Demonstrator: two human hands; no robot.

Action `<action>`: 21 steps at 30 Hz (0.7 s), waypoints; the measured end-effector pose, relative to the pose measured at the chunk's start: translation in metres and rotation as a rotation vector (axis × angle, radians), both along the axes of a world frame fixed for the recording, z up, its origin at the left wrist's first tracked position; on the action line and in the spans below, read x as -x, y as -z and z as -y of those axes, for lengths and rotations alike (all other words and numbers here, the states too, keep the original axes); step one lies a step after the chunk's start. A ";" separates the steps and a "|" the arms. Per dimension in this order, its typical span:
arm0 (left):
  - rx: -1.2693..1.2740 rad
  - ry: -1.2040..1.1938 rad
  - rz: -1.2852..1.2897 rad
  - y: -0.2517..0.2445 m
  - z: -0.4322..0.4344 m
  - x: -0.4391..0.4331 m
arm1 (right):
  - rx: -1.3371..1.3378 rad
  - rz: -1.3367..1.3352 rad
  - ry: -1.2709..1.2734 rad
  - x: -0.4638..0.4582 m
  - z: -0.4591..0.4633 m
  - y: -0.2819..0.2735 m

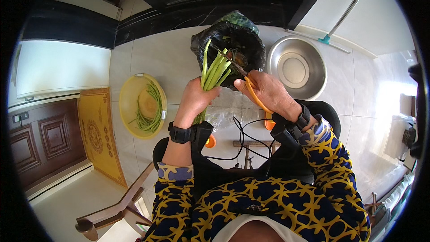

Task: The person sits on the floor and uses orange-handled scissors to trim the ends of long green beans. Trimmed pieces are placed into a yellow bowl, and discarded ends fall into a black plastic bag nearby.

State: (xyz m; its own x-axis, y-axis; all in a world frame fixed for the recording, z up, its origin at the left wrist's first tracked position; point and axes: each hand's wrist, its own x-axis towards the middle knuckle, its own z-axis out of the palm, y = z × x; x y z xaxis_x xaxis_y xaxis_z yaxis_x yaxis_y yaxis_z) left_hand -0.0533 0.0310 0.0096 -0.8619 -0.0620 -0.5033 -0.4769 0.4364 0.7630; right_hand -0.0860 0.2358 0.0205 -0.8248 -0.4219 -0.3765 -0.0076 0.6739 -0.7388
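My left hand (pixel 198 94) grips a bunch of green vegetable stalks (pixel 215 71), with their pale cut ends pointing away from me. In my right hand (pixel 273 89) is a pair of scissors (pixel 254 94) with orange handles. Its dark blades lie close to the stalk ends; whether they touch a stalk I cannot tell. Beneath both lies the mouth of a bin lined with a black plastic bag (pixel 257 45), which holds some scraps. The lower part of the bunch passes under my left wrist and is partly hidden.
A yellow basin (pixel 124 107) with long green beans (pixel 155 107) stands at left. A steel basin (pixel 320 65) is at right, near a squeegee (pixel 324 39). Clear plastic (pixel 223 117) and a black cable (pixel 240 137) lie before me. A wooden chair (pixel 114 210) stands at lower left.
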 end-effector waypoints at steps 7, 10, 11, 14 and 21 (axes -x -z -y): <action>0.009 0.000 -0.022 0.002 -0.001 0.000 | -0.122 -0.089 -0.025 0.000 -0.001 -0.003; 0.006 -0.008 -0.033 0.004 -0.001 -0.002 | -0.168 -0.160 -0.038 0.000 -0.002 -0.002; 0.019 -0.003 -0.037 0.005 -0.001 -0.002 | -0.181 -0.185 -0.043 -0.001 -0.002 -0.002; 0.067 0.021 -0.058 0.008 -0.001 -0.002 | -0.211 -0.343 -0.041 -0.001 -0.001 0.000; 0.158 0.071 -0.124 0.011 -0.001 -0.002 | -0.215 -0.336 -0.080 -0.002 0.001 0.000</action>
